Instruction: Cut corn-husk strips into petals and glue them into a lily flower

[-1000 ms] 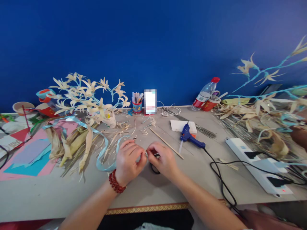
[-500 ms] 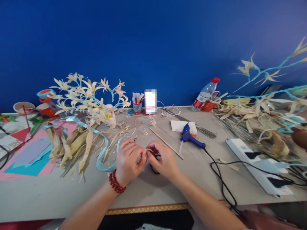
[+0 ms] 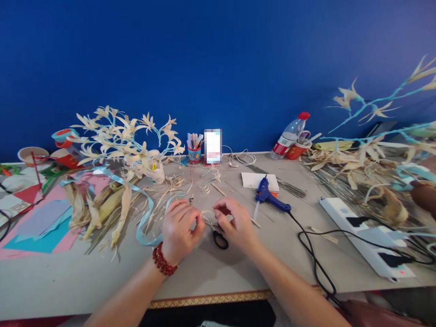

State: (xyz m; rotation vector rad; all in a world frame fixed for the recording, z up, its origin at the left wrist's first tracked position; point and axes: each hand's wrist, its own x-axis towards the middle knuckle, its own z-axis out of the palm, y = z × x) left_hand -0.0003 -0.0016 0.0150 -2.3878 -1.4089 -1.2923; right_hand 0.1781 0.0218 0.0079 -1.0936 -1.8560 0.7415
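Observation:
My left hand (image 3: pixel 180 232), with a red bead bracelet (image 3: pixel 162 262) at the wrist, is curled in a pinch over the grey table (image 3: pixel 68 277). My right hand (image 3: pixel 235 225) is curled beside it, fingertips a short gap away. A thin pale strip of dried husk (image 3: pixel 206 212) runs between the two pinches. Black-handled scissors (image 3: pixel 218 234) lie on the table under the gap between my hands. A wooden stick (image 3: pixel 221 191) lies just beyond my right hand.
A light-blue ribbon (image 3: pixel 145 218) curls left of my left hand, next to dried husks (image 3: pixel 102 206) and coloured paper (image 3: pixel 41 222). A husk-flower branch (image 3: pixel 126 136) stands behind. A blue glue gun (image 3: pixel 269 194), its black cord (image 3: pixel 315 254) and a white power strip (image 3: pixel 368 236) lie to the right.
My hands have drawn slightly apart, right hand rising, so the scissors beneath them now show. The husk strip stretches between the fingertips.

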